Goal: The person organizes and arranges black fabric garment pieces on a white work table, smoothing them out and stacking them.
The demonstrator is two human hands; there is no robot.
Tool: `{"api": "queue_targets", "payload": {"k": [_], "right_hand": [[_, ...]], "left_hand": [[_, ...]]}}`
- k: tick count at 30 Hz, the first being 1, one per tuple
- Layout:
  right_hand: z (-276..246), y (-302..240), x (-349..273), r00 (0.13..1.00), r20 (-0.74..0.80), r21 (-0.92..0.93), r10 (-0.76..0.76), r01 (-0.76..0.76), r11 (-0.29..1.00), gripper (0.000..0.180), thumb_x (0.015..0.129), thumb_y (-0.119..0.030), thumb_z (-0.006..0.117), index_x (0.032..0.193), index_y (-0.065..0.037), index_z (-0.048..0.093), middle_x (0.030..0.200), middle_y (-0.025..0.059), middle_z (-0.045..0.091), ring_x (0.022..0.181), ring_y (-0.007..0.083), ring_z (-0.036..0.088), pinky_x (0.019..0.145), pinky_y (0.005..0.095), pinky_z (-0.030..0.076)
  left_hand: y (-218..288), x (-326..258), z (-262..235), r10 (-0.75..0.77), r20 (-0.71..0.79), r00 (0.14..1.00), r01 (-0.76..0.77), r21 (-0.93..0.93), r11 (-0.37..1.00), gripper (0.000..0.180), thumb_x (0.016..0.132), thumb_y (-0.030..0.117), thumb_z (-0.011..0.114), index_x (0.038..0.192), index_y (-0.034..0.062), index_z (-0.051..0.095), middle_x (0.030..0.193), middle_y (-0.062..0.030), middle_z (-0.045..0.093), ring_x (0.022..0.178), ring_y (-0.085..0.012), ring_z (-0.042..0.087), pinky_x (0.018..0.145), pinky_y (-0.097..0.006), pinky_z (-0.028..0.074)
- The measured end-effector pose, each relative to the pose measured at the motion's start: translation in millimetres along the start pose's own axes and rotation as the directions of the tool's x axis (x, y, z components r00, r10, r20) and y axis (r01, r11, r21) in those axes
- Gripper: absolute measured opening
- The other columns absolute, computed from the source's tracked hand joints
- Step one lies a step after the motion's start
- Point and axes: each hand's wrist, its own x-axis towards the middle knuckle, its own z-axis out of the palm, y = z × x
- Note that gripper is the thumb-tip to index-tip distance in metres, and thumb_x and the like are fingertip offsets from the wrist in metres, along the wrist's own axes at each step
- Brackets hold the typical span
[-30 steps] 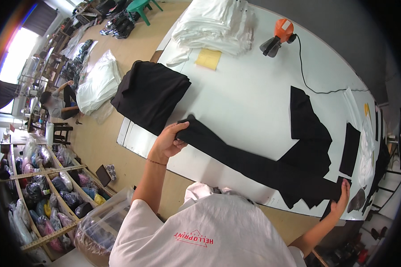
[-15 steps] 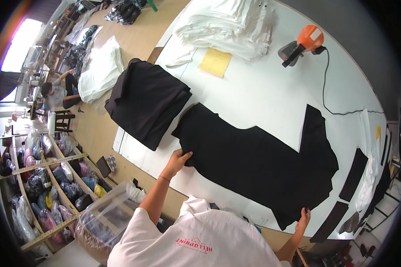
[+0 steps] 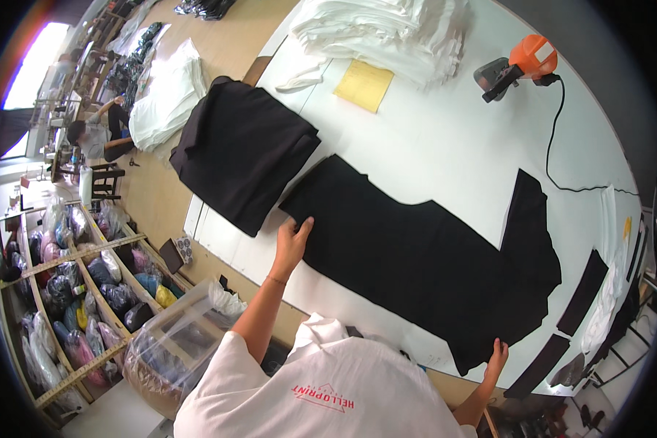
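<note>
The left hand lies flat, fingers spread wide, on the left end of the black garment, which is laid out along the near edge of the white table. Just beside this end sits a folded black stack at the left edge; the two could touch, and a push from the hand could drag the stack's corner. The right hand presses the garment's right near corner with open fingers, holding nothing. This corner is at the table edge, so the cloth could slide off or wrinkle.
</note>
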Motion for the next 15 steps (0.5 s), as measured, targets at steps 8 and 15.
{"api": "queue_targets", "payload": {"k": [8, 15], "right_hand": [[2.9, 12.2, -14.0, 0.993, -0.064, 0.081, 0.1, -0.094, 0.992, 0.061, 0.087, -0.044, 0.068, 0.13, -0.003, 0.052, 0.117, 0.0098, 0.059, 0.102, 0.0213, 0.057, 0.069, 0.0411, 0.05], [3.3, -7.9, -20.6, 0.999, -0.018, 0.148, 0.048, -0.044, 0.988, 0.071, 0.089, -0.04, 0.066, 0.142, 0.0, 0.042, 0.129, 0.0138, 0.058, 0.106, 0.0224, 0.058, 0.07, 0.0359, 0.048]], "left_hand": [[-9.7, 1.8, -1.3, 0.068, -0.042, 0.997, -0.055, 0.25, 0.967, 0.035, 0.097, 0.026, 0.06, 0.107, -0.008, 0.058, 0.068, -0.0175, 0.056, 0.063, -0.0221, 0.051, 0.06, -0.037, 0.043], [-41.2, 2.9, -29.2, 0.255, 0.033, 0.966, -0.255, 0.257, 0.932, 0.054, 0.09, 0.016, 0.07, 0.132, -0.0094, 0.047, 0.083, -0.0132, 0.064, 0.076, -0.0177, 0.058, 0.068, -0.031, 0.047]]}}
